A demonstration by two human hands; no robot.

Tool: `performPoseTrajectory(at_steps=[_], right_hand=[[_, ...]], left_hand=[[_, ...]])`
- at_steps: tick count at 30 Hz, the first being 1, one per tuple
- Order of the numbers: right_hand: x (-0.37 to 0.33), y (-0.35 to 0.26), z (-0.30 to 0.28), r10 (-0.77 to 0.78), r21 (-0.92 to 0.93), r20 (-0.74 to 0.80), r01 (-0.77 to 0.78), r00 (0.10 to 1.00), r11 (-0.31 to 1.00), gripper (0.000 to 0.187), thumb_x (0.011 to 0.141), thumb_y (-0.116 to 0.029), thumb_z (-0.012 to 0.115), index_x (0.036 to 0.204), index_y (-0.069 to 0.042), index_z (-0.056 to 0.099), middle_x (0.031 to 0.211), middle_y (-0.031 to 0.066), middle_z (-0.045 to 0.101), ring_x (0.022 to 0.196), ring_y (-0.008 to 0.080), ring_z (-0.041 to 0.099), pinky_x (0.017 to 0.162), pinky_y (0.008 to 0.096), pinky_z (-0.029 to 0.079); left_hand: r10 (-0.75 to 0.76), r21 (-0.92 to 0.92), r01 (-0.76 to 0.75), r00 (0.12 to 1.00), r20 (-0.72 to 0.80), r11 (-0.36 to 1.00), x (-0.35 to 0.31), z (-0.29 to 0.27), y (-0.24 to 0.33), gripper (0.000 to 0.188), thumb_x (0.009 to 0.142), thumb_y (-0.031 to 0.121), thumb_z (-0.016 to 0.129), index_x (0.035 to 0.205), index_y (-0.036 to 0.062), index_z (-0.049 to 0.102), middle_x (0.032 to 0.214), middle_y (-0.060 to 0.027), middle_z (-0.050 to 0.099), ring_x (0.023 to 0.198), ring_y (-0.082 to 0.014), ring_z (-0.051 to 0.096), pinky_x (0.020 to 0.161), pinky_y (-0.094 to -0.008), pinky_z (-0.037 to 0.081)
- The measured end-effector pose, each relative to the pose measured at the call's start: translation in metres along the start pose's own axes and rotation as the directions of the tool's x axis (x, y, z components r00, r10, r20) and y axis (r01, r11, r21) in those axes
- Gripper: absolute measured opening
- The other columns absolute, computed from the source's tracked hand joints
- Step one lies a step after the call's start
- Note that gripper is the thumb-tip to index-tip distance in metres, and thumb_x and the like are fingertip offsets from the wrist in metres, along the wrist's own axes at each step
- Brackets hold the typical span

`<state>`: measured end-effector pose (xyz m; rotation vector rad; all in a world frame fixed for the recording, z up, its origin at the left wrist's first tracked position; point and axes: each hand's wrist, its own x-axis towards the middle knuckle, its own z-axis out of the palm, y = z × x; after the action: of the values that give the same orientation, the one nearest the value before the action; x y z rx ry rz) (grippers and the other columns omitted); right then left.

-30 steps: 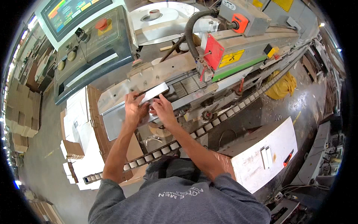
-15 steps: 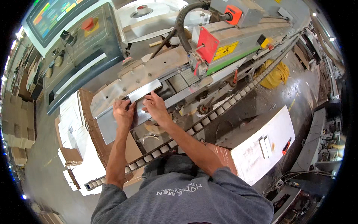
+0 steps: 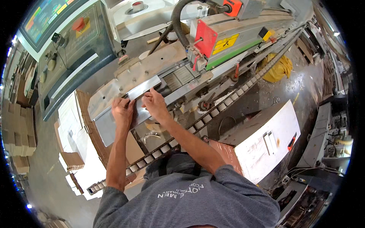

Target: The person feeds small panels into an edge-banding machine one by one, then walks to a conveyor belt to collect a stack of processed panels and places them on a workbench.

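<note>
Head view: both hands work at one pale, narrow strip (image 3: 144, 87), located just above and left of the frame centre. The strip lies lengthwise along the lower edge of a perforated metal plate (image 3: 152, 64), its right end pointing toward the slotted bed (image 3: 179, 78) and the red end panel (image 3: 204, 38) at upper centre.

Left hand (image 3: 122, 113): fingers bent and bunched at the left end of the strip; whether they grip it cannot be told. Right hand (image 3: 156, 107): index finger reaching to the lower edge of the strip near its right end, remaining fingers curled; a firm grasp cannot be confirmed.

Step in hand, as judged: aligning the strip against the metal plate. The next move appears to call for even, light pressure at both ends, with the strip parallel to the plate edge and fingers clear of the slotted bed.

Difference from the frame one second ago: the machine, the control console (image 3: 70, 62) at upper left and the roller track (image 3: 213, 113) running diagonally below all sit farther left and higher in the frame, consistent with a camera shift. The fingertips of the two hands, then nearly together, now show a wider gap between them
</note>
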<state>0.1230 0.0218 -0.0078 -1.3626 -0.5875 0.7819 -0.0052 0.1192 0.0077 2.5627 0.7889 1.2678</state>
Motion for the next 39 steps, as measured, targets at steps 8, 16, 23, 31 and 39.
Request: performPoseTrajectory(at_steps=[8, 16, 23, 31, 39], right_hand=[[0.011, -0.013, -0.028, -0.054, -0.057, -0.043, 0.052, 0.998, 0.997, 0.028, 0.090, -0.015, 0.059, 0.097, 0.010, 0.051, 0.087, 0.0193, 0.067, 0.066, 0.0234, 0.069, 0.058, 0.0336, 0.058], [0.037, -0.011, -0.079, -0.113, -0.023, -0.107, 0.111, 0.988, 0.994, 0.025, 0.089, -0.014, 0.060, 0.096, 0.009, 0.055, 0.082, 0.0101, 0.064, 0.064, 0.0111, 0.060, 0.057, 0.0263, 0.054], [0.063, 0.002, -0.123, -0.208, -0.324, -0.267, 0.115, 0.941, 0.939, 0.030, 0.091, -0.017, 0.062, 0.106, 0.009, 0.056, 0.090, 0.0112, 0.064, 0.067, 0.0113, 0.057, 0.059, 0.0270, 0.049], [-0.013, -0.040, -0.127, -0.330, -0.235, -0.115, 0.297, 0.937, 0.925, 0.053, 0.093, -0.008, 0.063, 0.143, 0.000, 0.044, 0.127, 0.0127, 0.054, 0.089, 0.0135, 0.056, 0.073, 0.0261, 0.049], [-0.040, -0.061, -0.153, -0.309, -0.240, -0.189, 0.261, 0.932, 0.935, 0.048, 0.093, 0.003, 0.059, 0.140, -0.005, 0.051, 0.123, 0.0099, 0.055, 0.082, 0.0109, 0.054, 0.070, 0.0243, 0.048]], left_hand=[[-0.037, -0.018, 0.038, 0.998, 0.046, 0.999, 0.011, 0.026, 0.015, 0.016, 0.069, 0.011, 0.082, 0.078, 0.0039, 0.070, 0.076, -0.0108, 0.062, 0.074, -0.0324, 0.059, 0.068, -0.0429, 0.048], [-0.022, 0.009, 0.021, 0.994, 0.103, 1.000, 0.033, 0.072, 0.045, 0.013, 0.071, 0.012, 0.080, 0.077, 0.0045, 0.071, 0.077, -0.0102, 0.062, 0.077, -0.0324, 0.058, 0.069, -0.0422, 0.048], [0.046, 0.025, -0.050, 0.989, 0.137, 0.998, 0.058, 0.120, 0.083, 0.013, 0.071, 0.016, 0.080, 0.076, 0.0067, 0.071, 0.078, -0.0084, 0.062, 0.078, -0.0308, 0.056, 0.071, -0.0428, 0.046], [0.177, -0.072, -0.168, 0.975, 0.138, 0.983, 0.081, 0.161, 0.109, 0.016, 0.072, 0.019, 0.079, 0.075, 0.0070, 0.070, 0.075, -0.0089, 0.062, 0.076, -0.0312, 0.056, 0.073, -0.0420, 0.044], [0.151, -0.226, -0.124, 0.983, 0.105, 0.966, 0.090, 0.157, 0.131, 0.021, 0.072, 0.011, 0.079, 0.090, 0.0022, 0.072, 0.089, -0.0129, 0.068, 0.085, -0.0329, 0.061, 0.081, -0.0425, 0.048]])
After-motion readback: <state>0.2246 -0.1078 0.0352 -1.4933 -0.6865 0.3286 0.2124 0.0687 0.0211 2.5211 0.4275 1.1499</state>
